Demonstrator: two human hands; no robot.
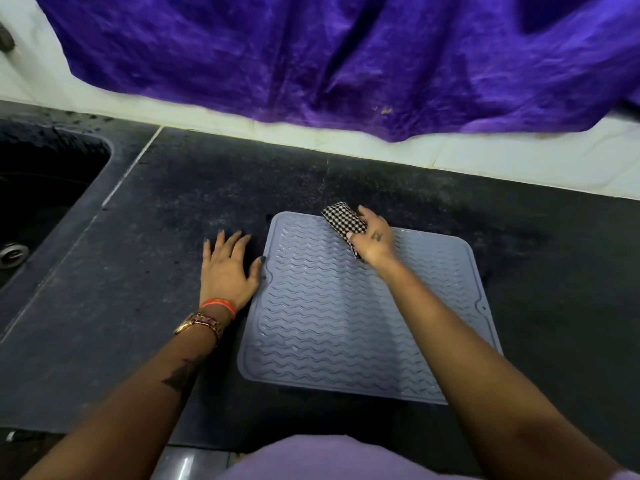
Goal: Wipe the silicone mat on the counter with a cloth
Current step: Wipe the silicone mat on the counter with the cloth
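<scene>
A pale blue silicone mat with wavy ridges lies flat on the dark counter. My right hand grips a folded black-and-white checked cloth at the mat's far edge, near its far left corner. My left hand lies flat on the counter just left of the mat, fingers spread, its thumb touching the mat's left edge.
A dark sink with a metal drain is sunk into the counter at the left. A purple sheet hangs over the white tiled wall behind the counter. The counter's front edge runs near my body.
</scene>
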